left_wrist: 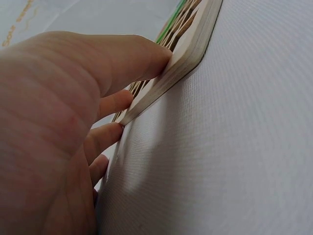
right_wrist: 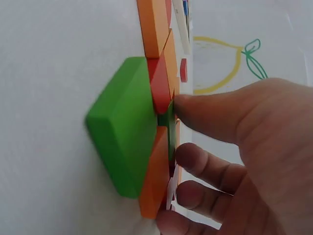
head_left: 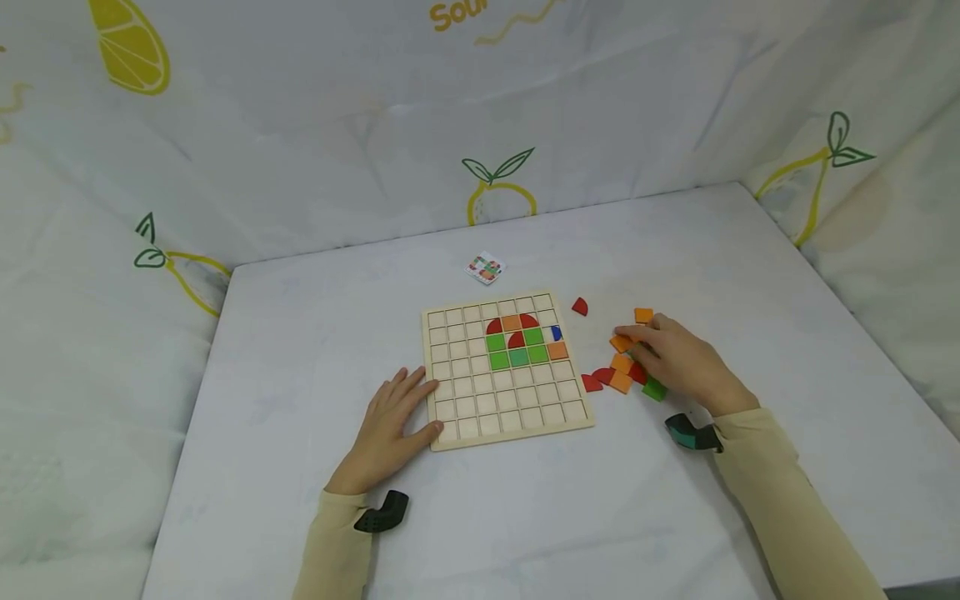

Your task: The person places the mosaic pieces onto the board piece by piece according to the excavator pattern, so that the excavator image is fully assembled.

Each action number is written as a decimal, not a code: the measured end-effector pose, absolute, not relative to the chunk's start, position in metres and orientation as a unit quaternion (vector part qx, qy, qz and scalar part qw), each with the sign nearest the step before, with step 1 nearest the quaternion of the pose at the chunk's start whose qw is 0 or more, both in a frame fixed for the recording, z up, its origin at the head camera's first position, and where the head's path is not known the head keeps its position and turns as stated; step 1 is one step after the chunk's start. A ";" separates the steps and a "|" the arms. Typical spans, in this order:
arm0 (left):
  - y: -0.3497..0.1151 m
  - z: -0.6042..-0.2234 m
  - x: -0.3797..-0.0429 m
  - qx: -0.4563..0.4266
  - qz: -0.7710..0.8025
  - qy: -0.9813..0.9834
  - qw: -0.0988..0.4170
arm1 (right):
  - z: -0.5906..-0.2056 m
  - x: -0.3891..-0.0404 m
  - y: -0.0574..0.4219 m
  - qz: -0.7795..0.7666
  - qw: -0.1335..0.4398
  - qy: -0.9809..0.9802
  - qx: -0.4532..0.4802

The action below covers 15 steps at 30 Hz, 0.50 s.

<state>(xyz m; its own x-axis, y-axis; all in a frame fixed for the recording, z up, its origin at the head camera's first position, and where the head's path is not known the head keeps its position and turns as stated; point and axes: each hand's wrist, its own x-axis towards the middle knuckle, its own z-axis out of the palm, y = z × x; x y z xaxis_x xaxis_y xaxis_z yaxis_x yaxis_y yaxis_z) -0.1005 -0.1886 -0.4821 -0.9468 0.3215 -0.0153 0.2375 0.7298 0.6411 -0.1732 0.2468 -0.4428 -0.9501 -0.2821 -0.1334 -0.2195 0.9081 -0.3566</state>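
Note:
A square wooden grid board (head_left: 483, 404) lies on the table, several green, red and orange tiles (head_left: 498, 361) in its upper right cells. My left hand (head_left: 386, 429) rests at the board's lower left, fingers spread; in the left wrist view its thumb (left_wrist: 151, 56) touches the rim near a corner. Right of the board, my right hand (head_left: 686, 362) reaches over a loose pile of tiles (head_left: 621, 382). Its thumb (right_wrist: 195, 110) and fingertips stand apart among the pieces in the right wrist view, beside a green tile (right_wrist: 127, 132). The palm hides part of the pile.
A small pattern card (head_left: 485, 267) lies beyond the board. One red quarter-circle tile (head_left: 580, 307) sits alone between board and pile. Hanging white cloth (head_left: 337, 150) with lemon drawings borders the table's back and sides.

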 end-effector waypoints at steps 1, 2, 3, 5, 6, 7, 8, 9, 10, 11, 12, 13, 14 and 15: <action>-0.189 -0.482 -0.101 0.151 0.335 0.928 0.063 | -0.443 -0.173 0.246 -0.178 0.086 0.972 -0.129; -0.189 -0.482 -0.101 0.151 0.333 0.928 0.063 | -0.442 -0.174 0.246 -0.186 0.083 0.971 -0.126; -0.188 -0.482 -0.101 0.151 0.332 0.929 0.063 | -0.442 -0.174 0.245 -0.193 0.079 0.970 -0.122; -0.188 -0.482 -0.102 0.151 0.331 0.929 0.064 | -0.441 -0.175 0.244 -0.208 0.072 0.969 -0.114; -0.188 -0.481 -0.102 0.151 0.332 0.929 0.064 | -0.440 -0.176 0.243 -0.214 0.070 0.968 -0.110; -0.188 -0.481 -0.102 0.151 0.332 0.929 0.065 | -0.438 -0.177 0.243 -0.218 0.068 0.968 -0.106; -0.188 -0.481 -0.101 0.151 0.332 0.929 0.065 | -0.437 -0.178 0.242 -0.222 0.068 0.967 -0.102; -0.188 -0.481 -0.101 0.150 0.333 0.929 0.065 | -0.435 -0.179 0.240 -0.227 0.068 0.966 -0.102; -0.188 -0.482 -0.101 0.150 0.334 0.928 0.064 | -0.433 -0.180 0.239 -0.235 0.070 0.964 -0.104; -0.189 -0.482 -0.101 0.150 0.334 0.928 0.064 | -0.430 -0.181 0.237 -0.246 0.073 0.961 -0.105; -0.189 -0.482 -0.101 0.150 0.333 0.929 0.064 | -0.427 -0.182 0.234 -0.260 0.079 0.956 -0.107; -0.189 -0.482 -0.101 0.150 0.333 0.929 0.064 | -0.425 -0.183 0.231 -0.274 0.086 0.952 -0.108; -0.189 -0.482 -0.101 0.151 0.333 0.929 0.064 | -0.422 -0.185 0.228 -0.288 0.093 0.947 -0.111; -0.189 -0.482 -0.101 0.150 0.334 0.928 0.065 | -0.420 -0.186 0.225 -0.304 0.101 0.940 -0.115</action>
